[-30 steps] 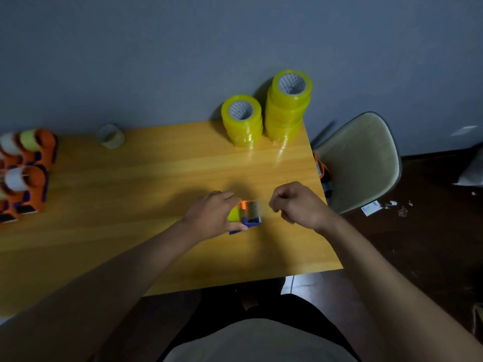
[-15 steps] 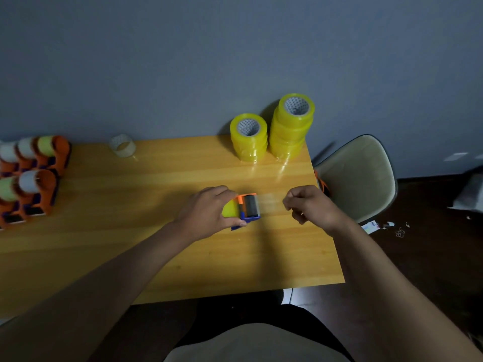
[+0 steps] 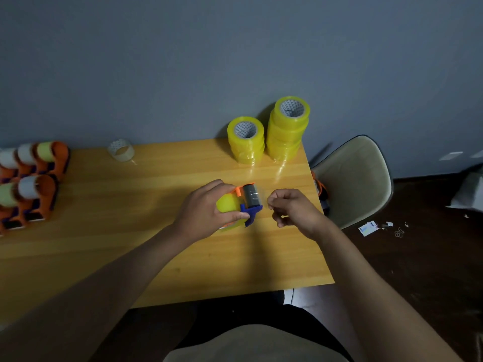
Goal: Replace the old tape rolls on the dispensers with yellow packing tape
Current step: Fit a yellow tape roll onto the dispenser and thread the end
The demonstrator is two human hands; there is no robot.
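Yellow tape fills the dispenser [image 3: 241,206] at the centre of the frame, where the left hand [image 3: 206,209] grips it, fingers [image 3: 213,184] curled over the top of the roll and thumb pressed along its near side. At the dispenser's right end sit an orange plate, a dark roller and a blue tab. Just right of the roller, the right hand [image 3: 292,211] has its fingers curled together with thumb and forefinger pinched; a pale, clear strip of tape seems to run from the roller to that pinch, though it is too faint to be sure. Both forearms enter from the lower corners of the frame.

Beneath the hands lies a wooden worktop [image 3: 130,244]. At its far right edge, against the grey wall [image 3: 183,61], stand two stacks of yellow packing tape: a shorter stack [image 3: 245,139] and, touching it on the right, a taller stack [image 3: 288,129]. At the far edge, left of centre, a nearly spent clear roll [image 3: 121,150] lies alone, well apart from the stacks. Along the left edge of the frame, orange dispensers [image 3: 34,184] stand in two rows, each carrying a pale or greenish roll. Right of the worktop is a cream chair [image 3: 358,181], with part of another orange dispenser [image 3: 320,190] showing between chair and worktop edge. Small scraps [image 3: 368,228] lie on the dark floor at the right.
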